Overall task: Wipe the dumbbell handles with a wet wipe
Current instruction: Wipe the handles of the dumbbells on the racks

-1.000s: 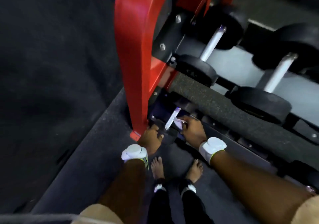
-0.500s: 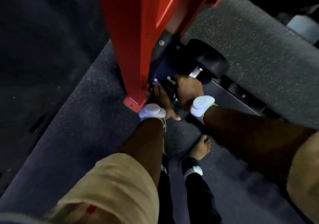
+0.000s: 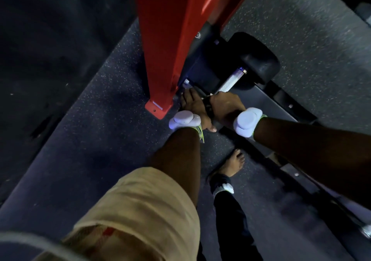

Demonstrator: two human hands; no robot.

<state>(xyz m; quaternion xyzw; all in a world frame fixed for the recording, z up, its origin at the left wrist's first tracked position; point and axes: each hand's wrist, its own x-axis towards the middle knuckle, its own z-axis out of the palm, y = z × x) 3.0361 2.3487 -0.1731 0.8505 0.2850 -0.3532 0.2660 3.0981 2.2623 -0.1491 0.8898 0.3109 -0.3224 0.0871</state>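
We find the right hand [image 3: 225,106] curled round the dumbbell handle [image 3: 230,81], wipe unseen. The left hand [image 3: 195,106] lies flat, fingers straight, apparently steadying it.

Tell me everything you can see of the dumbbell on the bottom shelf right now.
The dumbbell lies on the low dark shelf beside the red post. Its far head is black, rounded and rubber-looking; the near head is hidden. The handle is silver knurled metal, angled toward the person. The right hand grips its near end.
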